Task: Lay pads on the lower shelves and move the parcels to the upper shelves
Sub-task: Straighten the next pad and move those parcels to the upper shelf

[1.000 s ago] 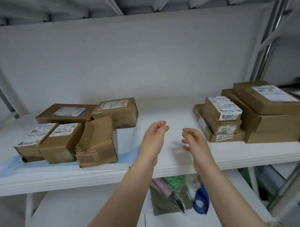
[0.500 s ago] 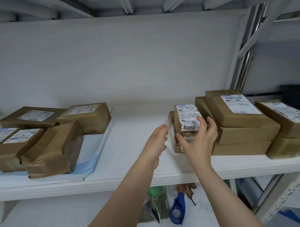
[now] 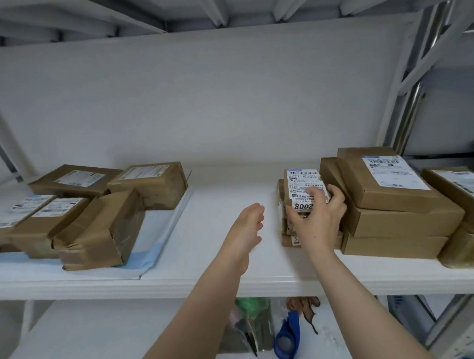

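Note:
My right hand (image 3: 316,218) grips a small brown parcel with a white label marked 2008 (image 3: 303,183), the top one of a short stack on the white shelf (image 3: 222,262). Its thumb lies across the label and the fingers wrap the parcel's right side. My left hand (image 3: 246,228) hovers open just left of that stack, holding nothing. Several brown parcels (image 3: 100,228) rest on a blue-and-white pad (image 3: 158,238) at the shelf's left. Larger flat boxes (image 3: 390,209) are stacked to the right of the small stack.
More parcels (image 3: 460,203) sit at the far right by the metal upright (image 3: 410,104). The lower shelf holds a blue tape dispenser (image 3: 288,334) and plastic bags (image 3: 252,322). The underside of the upper shelf (image 3: 182,11) runs overhead.
The view has turned to the right. My right hand reached the small stack and closed around the top labelled parcel. My left hand followed it rightward, staying open.

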